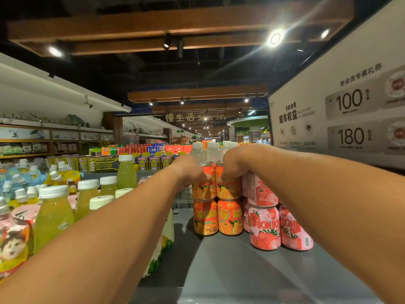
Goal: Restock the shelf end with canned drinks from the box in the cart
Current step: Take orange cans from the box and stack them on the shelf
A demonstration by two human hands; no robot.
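Note:
On the grey shelf (230, 266) stand orange Bon Bon cans stacked two high, with pink strawberry cans (265, 229) beside them on the right. My left hand (188, 170) grips the upper left orange can (203, 187). My right hand (234, 163) grips the upper right orange can (229, 187). Both upper cans sit on the lower orange cans (219, 218). Both arms reach forward over the shelf. The box and the cart are out of view.
Yellow-green juice bottles (52, 216) with white caps and pouch drinks crowd the left side. Clear bottles (198, 152) stand behind the cans. A white members' sign (341, 110) rises at the right. An aisle with displays runs ahead.

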